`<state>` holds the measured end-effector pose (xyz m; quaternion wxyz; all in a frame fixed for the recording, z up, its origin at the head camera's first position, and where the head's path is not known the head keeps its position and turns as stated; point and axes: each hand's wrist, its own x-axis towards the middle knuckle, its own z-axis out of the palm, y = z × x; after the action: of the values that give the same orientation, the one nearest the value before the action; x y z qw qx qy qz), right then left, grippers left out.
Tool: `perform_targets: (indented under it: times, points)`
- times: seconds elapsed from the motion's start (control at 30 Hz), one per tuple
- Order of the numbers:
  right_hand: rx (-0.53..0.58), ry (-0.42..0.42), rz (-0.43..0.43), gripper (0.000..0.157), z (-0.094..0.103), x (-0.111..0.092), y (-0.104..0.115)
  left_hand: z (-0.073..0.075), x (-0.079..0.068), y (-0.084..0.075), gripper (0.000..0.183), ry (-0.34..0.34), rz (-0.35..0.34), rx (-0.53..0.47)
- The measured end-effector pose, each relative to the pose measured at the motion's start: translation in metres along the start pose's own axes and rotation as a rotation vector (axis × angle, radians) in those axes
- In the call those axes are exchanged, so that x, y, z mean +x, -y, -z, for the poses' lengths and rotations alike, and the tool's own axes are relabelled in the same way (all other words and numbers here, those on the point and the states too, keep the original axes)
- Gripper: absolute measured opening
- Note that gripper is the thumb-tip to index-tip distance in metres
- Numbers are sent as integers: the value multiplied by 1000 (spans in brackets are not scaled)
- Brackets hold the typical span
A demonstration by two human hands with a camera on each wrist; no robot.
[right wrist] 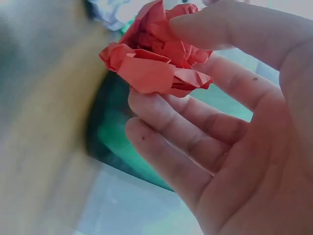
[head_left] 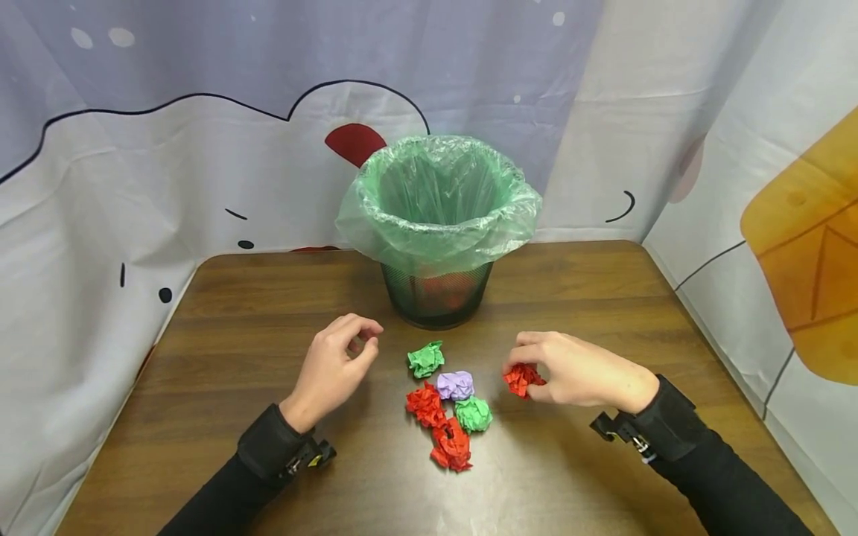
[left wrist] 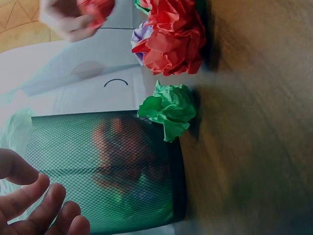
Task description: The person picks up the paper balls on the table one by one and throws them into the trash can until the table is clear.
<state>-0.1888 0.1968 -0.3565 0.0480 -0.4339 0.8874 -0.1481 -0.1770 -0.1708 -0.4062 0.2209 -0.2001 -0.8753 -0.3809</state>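
My right hand [head_left: 570, 368] pinches a red crumpled paper ball [head_left: 523, 380] between thumb and fingers, off to the right of the other balls. In the right wrist view the same red ball [right wrist: 156, 54] shows at the fingertips. My left hand [head_left: 335, 361] holds nothing; its fingers are loosely bent, left of the loose balls. Between the hands lie a green ball [head_left: 425, 359], a purple ball [head_left: 456, 385], a second green ball [head_left: 474, 414] and two red balls [head_left: 425, 404], [head_left: 452, 445] of crumpled paper.
A black mesh wastebasket [head_left: 436, 298] lined with a green plastic bag [head_left: 439, 238] stands at the back of the wooden table [head_left: 268, 298]. Red and green paper shows through its mesh in the left wrist view. A printed curtain [head_left: 201, 179] hangs behind and alongside.
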Motion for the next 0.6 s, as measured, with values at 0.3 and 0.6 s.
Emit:
perform_targets:
  times: [0.3, 0.6]
  points:
    - [-103, -141, 56, 34, 59, 7, 15, -6, -6, 2, 16, 38, 13, -14]
    - [-184, -289, 198, 34, 110, 22, 23, -13, -11, 1, 14, 62, 41, -11]
